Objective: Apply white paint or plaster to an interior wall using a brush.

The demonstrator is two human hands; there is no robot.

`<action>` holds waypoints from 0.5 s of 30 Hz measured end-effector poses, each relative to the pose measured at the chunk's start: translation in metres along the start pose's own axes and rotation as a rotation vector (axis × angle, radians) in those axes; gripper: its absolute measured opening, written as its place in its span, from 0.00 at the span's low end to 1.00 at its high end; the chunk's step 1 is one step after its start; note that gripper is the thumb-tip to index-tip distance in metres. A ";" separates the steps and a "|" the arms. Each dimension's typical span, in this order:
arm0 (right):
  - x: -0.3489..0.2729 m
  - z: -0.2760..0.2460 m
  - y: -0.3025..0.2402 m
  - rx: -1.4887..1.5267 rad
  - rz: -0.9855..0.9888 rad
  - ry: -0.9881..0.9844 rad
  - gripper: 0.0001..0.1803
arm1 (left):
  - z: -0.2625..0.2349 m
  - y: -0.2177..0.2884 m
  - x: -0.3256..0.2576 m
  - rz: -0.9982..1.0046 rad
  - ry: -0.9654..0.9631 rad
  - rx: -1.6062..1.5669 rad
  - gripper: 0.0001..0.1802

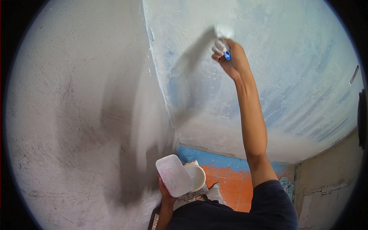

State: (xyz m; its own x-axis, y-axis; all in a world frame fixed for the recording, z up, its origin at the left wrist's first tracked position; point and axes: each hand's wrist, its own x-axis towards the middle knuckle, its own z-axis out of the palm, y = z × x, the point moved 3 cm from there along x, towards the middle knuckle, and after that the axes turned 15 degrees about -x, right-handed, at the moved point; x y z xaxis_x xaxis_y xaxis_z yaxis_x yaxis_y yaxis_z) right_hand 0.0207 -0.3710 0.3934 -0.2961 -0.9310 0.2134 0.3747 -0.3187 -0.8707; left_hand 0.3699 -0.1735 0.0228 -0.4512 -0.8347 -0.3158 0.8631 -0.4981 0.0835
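High in the view, my right hand (226,53) grips a paintbrush (224,31), its fingers spotted with white paint. The brush's white-coated head rests at the wall (283,50), and the blue end of its handle shows below my fingers. Low down near the corner, my left hand (167,190) is closed on the side of a rectangular white plastic tub (175,176). Pinkish streaks mark the tub's inside. Part of my left hand is hidden behind the tub.
Behind the tub stands a round white bucket (198,177). A rough grey wall (76,96) fills the left side and meets the painted wall at a corner. Below lies an orange floor (230,188) with a blue border (214,157). A dark slot (354,75) shows at far right.
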 end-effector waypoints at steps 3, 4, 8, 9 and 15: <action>0.001 0.016 -0.009 -0.314 -0.265 -0.034 0.13 | -0.012 -0.001 0.008 -0.008 -0.025 0.021 0.35; 0.007 0.000 0.019 -0.273 -0.230 -0.034 0.16 | -0.016 0.000 0.010 -0.003 -0.024 0.019 0.35; -0.005 -0.093 0.196 -0.413 -0.013 0.264 0.23 | -0.027 0.007 0.005 0.076 0.058 0.073 0.34; -0.026 -0.105 0.247 -0.446 -0.001 0.286 0.23 | -0.030 0.012 0.001 0.103 0.077 0.065 0.34; -0.127 -0.273 0.470 -0.362 0.855 0.508 0.14 | -0.038 0.018 -0.010 0.070 0.167 0.079 0.36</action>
State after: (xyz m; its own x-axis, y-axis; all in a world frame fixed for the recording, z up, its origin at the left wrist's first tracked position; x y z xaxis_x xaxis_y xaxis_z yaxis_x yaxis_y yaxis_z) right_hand -0.0057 -0.3539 -0.1637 -0.4217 -0.6107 -0.6702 0.3723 0.5574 -0.7421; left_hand 0.3984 -0.1649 -0.0087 -0.3406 -0.8206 -0.4588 0.8676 -0.4624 0.1830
